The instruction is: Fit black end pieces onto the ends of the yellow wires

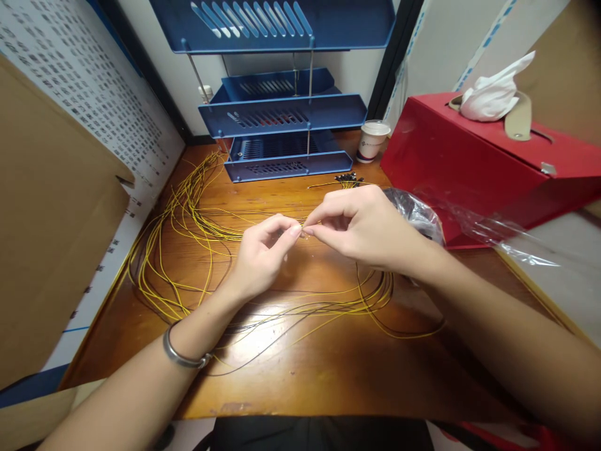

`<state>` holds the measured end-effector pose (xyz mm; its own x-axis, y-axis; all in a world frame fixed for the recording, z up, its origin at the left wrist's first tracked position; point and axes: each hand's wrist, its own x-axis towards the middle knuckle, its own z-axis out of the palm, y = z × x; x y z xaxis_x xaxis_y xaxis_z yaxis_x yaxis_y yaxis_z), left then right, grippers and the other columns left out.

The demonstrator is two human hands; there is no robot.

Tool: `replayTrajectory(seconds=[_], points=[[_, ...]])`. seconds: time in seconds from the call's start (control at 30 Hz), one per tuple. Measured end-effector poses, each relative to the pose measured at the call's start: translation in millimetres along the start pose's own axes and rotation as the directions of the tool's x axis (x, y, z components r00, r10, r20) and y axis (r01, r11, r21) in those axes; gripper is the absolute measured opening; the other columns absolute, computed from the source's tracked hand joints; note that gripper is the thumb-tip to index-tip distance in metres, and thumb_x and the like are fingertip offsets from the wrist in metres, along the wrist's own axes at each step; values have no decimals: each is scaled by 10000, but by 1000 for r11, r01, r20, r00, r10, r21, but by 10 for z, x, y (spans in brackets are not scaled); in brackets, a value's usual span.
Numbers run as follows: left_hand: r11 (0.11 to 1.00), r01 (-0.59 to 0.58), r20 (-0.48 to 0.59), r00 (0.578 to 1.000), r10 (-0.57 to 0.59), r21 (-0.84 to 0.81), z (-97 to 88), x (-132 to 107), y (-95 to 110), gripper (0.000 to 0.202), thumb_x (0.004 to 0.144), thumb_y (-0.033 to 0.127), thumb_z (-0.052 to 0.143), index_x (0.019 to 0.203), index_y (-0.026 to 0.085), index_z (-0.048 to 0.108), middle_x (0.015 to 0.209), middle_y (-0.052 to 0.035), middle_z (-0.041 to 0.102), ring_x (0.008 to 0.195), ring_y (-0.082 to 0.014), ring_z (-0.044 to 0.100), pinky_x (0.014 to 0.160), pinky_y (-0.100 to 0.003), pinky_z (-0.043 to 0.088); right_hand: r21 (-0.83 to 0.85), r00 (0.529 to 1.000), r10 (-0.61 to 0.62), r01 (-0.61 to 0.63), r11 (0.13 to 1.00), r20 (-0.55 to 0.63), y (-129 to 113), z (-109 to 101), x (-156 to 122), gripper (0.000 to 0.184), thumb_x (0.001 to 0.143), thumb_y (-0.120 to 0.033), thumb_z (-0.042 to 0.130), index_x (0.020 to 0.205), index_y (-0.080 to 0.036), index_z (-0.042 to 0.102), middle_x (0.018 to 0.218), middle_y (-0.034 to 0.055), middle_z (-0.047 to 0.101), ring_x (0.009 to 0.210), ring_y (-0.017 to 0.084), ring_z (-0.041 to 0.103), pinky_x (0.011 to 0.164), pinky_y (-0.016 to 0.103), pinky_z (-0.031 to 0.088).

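My left hand (270,254) and my right hand (359,225) meet fingertip to fingertip above the middle of the table. Both pinch with thumb and forefinger. Between the tips is something tiny, with a hint of yellow, too small to name. A loose coil of thin yellow and black wires (162,250) spreads over the table to the left and runs behind and below my hands. Beyond my right hand, a bunch of wire ends with small black tips (348,180) lies on the wood.
A blue tiered tray rack (282,116) stands at the back, with a paper cup (372,141) beside it. To the right are a red box (451,156) with white tissue on top and a clear plastic bag (417,213). Brown cardboard (51,219) borders the left side.
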<state>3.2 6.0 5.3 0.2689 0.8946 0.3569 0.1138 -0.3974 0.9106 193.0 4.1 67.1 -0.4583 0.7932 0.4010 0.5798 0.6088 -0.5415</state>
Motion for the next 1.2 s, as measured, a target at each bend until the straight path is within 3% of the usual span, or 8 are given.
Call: replayTrajectory(seconds=[0.27,0.43,0.5,0.6,0.7,0.77,0.97,1.2], points=[[964,177,44,984,-171,-200,16,24,-10,283,870,392,671,697,175,615,524,43,479,459,-89,439,455,-232,390,-46,996,-93,94,995,9,49,51,-19,135,838,-131,628,843,-146,762,717,18,690,626,116,534,645,258,359],[963,176,52,984,-169,-202,21,28,-6,376,905,427,629,624,190,550,474,60,384,425,-90,373,456,-245,405,-12,998,-65,65,998,7,29,42,-16,145,812,-98,624,807,-145,761,684,7,676,606,107,523,639,258,359],[989,112,6,994,-112,-95,3,24,-9,413,950,436,570,620,188,557,478,50,407,429,-96,378,468,-254,397,19,999,-35,35,999,2,16,25,-12,144,820,-112,626,790,-149,761,662,-1,665,593,102,519,638,260,364],[954,-134,-71,985,159,268,-42,16,-2,347,985,337,538,701,169,645,584,10,537,524,-108,471,541,-260,394,77,999,43,-43,996,1,-1,-10,-8,139,826,-140,634,769,-149,761,625,-14,643,559,92,500,620,267,361],[749,-379,-5,891,454,544,-86,13,15,114,937,216,621,892,156,707,645,12,554,585,-109,495,597,-253,399,139,990,136,-140,980,37,-10,-49,-2,141,824,-183,646,745,-150,757,560,-27,587,518,87,455,567,272,334],[642,-470,57,830,555,605,-106,16,19,100,908,173,665,999,154,704,646,26,546,573,-102,486,597,-240,405,176,980,182,-194,965,79,-10,-72,3,152,825,-214,653,734,-150,757,533,-31,550,507,84,427,539,271,318],[494,-564,140,741,657,662,-125,17,-19,152,895,142,698,1044,167,691,765,-9,657,608,-94,546,568,-209,413,210,965,223,-248,946,137,-3,-113,13,164,818,-248,668,736,-153,773,580,-8,596,539,96,462,518,267,344],[442,-580,160,711,685,684,-113,8,-23,119,903,157,698,1022,150,698,779,-27,687,575,-87,535,539,-206,401,190,959,222,-254,948,175,-6,-137,15,148,808,-217,673,723,-159,779,588,-5,613,539,99,472,508,264,352]])
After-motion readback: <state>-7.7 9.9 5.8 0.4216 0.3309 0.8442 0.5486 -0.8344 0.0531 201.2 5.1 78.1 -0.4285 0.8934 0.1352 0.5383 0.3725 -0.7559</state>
